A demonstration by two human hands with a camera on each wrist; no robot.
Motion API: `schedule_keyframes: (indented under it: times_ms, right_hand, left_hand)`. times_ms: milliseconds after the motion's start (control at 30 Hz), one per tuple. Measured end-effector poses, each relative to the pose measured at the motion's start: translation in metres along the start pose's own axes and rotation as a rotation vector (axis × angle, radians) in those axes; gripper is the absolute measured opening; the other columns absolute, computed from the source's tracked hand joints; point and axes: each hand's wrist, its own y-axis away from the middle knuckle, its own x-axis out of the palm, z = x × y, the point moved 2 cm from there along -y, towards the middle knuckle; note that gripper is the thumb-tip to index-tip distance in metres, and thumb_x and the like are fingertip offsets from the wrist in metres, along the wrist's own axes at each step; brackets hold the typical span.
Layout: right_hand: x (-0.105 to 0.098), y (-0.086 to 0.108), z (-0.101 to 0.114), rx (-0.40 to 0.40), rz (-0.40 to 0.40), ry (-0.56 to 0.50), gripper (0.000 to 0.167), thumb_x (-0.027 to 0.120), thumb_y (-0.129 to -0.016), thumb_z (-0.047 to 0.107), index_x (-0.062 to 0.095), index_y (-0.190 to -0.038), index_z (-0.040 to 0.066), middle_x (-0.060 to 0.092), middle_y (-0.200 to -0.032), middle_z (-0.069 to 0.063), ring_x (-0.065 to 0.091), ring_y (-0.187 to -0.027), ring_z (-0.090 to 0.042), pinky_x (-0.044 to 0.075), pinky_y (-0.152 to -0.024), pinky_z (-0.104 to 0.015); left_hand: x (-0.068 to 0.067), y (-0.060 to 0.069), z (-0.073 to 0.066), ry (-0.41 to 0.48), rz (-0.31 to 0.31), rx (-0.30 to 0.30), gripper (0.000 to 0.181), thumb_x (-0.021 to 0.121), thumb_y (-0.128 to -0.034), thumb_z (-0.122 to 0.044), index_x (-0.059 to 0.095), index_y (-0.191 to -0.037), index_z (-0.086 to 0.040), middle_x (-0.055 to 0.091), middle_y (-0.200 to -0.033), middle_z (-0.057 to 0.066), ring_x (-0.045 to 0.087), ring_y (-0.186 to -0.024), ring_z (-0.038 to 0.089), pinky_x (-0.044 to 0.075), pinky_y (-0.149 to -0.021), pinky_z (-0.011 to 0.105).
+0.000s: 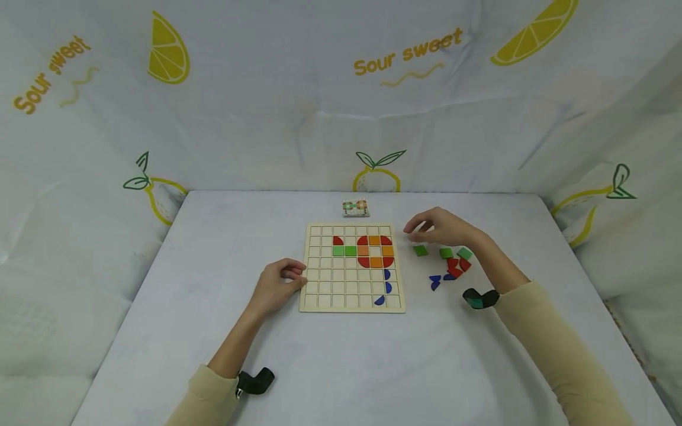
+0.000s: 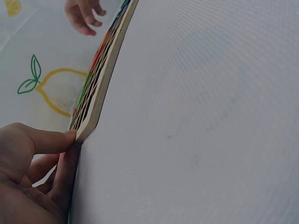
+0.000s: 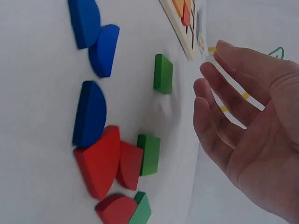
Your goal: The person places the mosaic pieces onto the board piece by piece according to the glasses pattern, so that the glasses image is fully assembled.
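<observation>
A wooden grid board (image 1: 325, 284) lies on the table between my hands. Its squares carry green, orange, red and blue pieces, with a ring of red quarter-rounds and orange squares at the upper right. My left hand (image 1: 277, 285) pinches the board's left edge between thumb and fingers, which the left wrist view shows close up. Right of the board, my right hand (image 1: 444, 228) hovers with fingers loosely bent and nothing in them. Below it lie loose pieces: a green square (image 3: 163, 74), a red quarter-round (image 3: 100, 161) and a blue half-round (image 3: 89, 113), among others.
A small pattern card (image 1: 355, 207) lies behind the board. The white table (image 1: 160, 331) is backed by a white cloth (image 1: 266, 136) with lemon prints. Dark wrist bands (image 1: 256, 381) sit at both sleeves.
</observation>
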Motion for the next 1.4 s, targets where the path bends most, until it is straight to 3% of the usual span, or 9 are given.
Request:
schedule_keyframes:
  times_ms: [200,467,1067,1400]
  right_hand:
    - [0.000,0.014,-0.020,0.002,0.073,-0.005,0.029,0.077,-0.100,0.018,0.078,-0.127,0.007,0.077,-0.131,-0.015,0.070,-0.116,-0.029,0.061,-0.095,-0.038]
    - [0.003,0.017,-0.034,0.029,0.081,-0.053,0.032,0.084,-0.095,0.016,0.078,-0.126,0.007,0.077,-0.121,-0.012,0.063,-0.106,-0.026,0.057,-0.083,-0.022]
    - [0.013,0.015,-0.042,0.027,0.012,0.000,0.026,0.087,-0.092,0.017,0.080,-0.117,0.012,0.072,-0.102,-0.005,0.060,-0.097,-0.023,0.054,-0.077,-0.021]
    - [0.013,0.015,-0.039,-0.007,-0.002,0.015,0.026,0.084,-0.093,0.013,0.079,-0.119,0.008,0.071,-0.099,-0.004,0.059,-0.094,-0.022,0.053,-0.077,-0.021]
  left_hand:
    - [0.001,0.000,0.000,0.004,0.001,-0.001,0.026,0.081,-0.0947,-0.010,0.076,-0.120,-0.006,0.075,-0.107,0.009,0.068,-0.097,0.018,0.051,-0.084,0.024]
    - [0.001,-0.001,0.001,0.003,-0.004,0.002,0.026,0.082,-0.0942,-0.010,0.076,-0.120,-0.006,0.075,-0.107,0.009,0.069,-0.097,0.017,0.051,-0.084,0.024]
    - [0.001,0.001,0.000,0.009,-0.011,0.001,0.027,0.083,-0.0934,-0.009,0.077,-0.119,-0.006,0.076,-0.106,0.009,0.069,-0.095,0.017,0.051,-0.084,0.025]
    - [0.001,0.000,0.001,0.009,-0.018,0.009,0.026,0.082,-0.0935,-0.009,0.077,-0.119,-0.006,0.075,-0.106,0.009,0.069,-0.095,0.017,0.051,-0.083,0.024]
